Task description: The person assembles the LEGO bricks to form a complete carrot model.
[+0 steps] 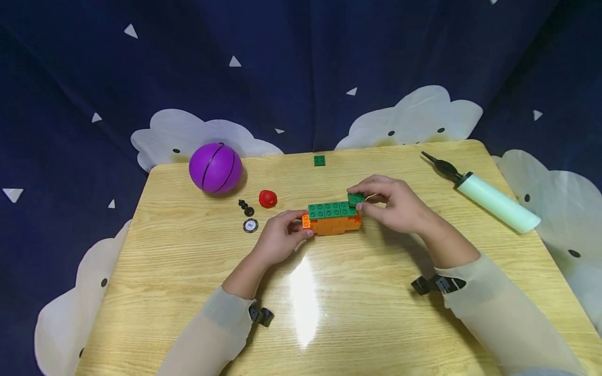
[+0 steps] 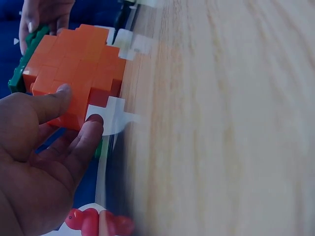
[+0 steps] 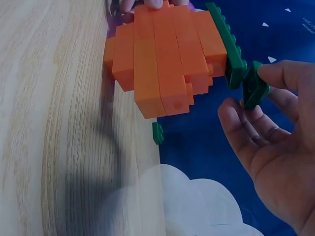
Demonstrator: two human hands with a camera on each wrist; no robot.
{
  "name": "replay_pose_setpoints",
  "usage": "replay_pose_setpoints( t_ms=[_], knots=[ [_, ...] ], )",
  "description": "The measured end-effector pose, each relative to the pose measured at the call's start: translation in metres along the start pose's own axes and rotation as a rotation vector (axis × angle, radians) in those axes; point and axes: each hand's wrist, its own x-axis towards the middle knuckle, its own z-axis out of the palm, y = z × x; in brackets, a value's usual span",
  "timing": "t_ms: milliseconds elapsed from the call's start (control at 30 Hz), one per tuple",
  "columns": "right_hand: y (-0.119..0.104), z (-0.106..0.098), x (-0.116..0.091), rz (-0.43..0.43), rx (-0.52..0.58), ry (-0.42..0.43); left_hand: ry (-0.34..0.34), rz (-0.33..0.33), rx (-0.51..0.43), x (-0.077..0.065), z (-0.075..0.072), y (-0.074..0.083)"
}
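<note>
An orange block build (image 1: 331, 225) of stacked toy bricks stands mid-table, topped by a row of green bricks (image 1: 329, 210). My left hand (image 1: 278, 237) grips its left end, thumb on the near face and fingers behind. My right hand (image 1: 395, 203) pinches a small green brick (image 1: 356, 199) between thumb and fingers, at the right end of the green row. In the right wrist view that green brick (image 3: 255, 86) is tilted, close beside the green row (image 3: 229, 46). The left wrist view shows my left thumb and fingers around the orange bricks (image 2: 81, 64).
Behind the build lies a loose green brick (image 1: 319, 161). Left are a purple ball (image 1: 216, 168), a red object (image 1: 268, 199), a small black piece (image 1: 246, 208) and a round black-and-white disc (image 1: 251, 225). A hand pump (image 1: 494, 201) lies at the right. A patterned dark curtain (image 1: 291, 68) hangs behind the table.
</note>
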Motion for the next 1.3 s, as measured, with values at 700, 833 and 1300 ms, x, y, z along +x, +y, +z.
replay_pose_setpoints(
  t_ms=[700, 833, 1300],
  knots=[
    [-0.0052, 0.0039, -0.0063, 0.007, 0.036, -0.046, -0.008, 0.002, 0.004, 0.0005, -0.0007, 0.001],
    [-0.0055, 0.0045, -0.0056, 0.035, 0.057, -0.05, -0.005, 0.001, 0.001, 0.0, -0.0005, 0.0008],
    [-0.0005, 0.0085, -0.0049, 0.065, 0.198, -0.048, 0.007, 0.013, -0.011, -0.0014, 0.0, -0.0001]
  ],
)
